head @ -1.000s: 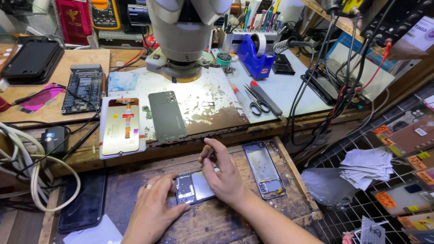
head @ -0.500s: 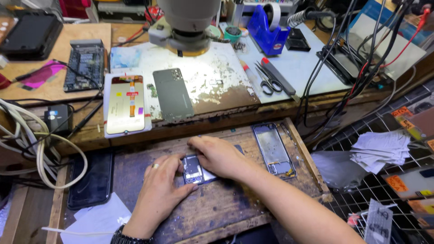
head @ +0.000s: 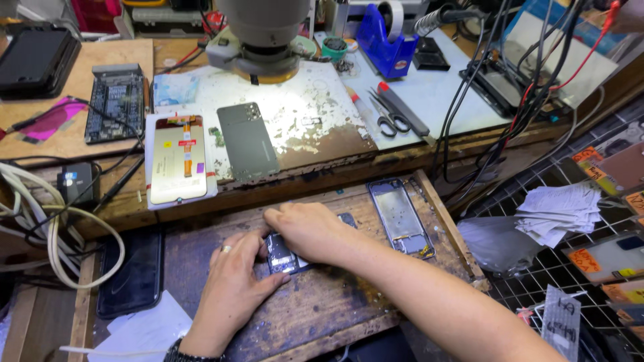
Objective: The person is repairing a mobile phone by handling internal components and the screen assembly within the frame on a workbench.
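while both hands [head: 268,258] cover it, phone [head: 282,255] lies crosswise

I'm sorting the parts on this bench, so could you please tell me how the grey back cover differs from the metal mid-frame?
The grey back cover is a solid matte panel, while the metal mid-frame is shiny, with an open rim and small parts showing inside. The cover lies on the upper white mat under the microscope light; the frame lies on the lower wooden board, right of the right hand. Both lie flat, untouched, and are phone-shaped.

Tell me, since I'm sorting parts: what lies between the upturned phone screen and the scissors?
In the head view, a grey phone back cover lies between the screen and scissors.
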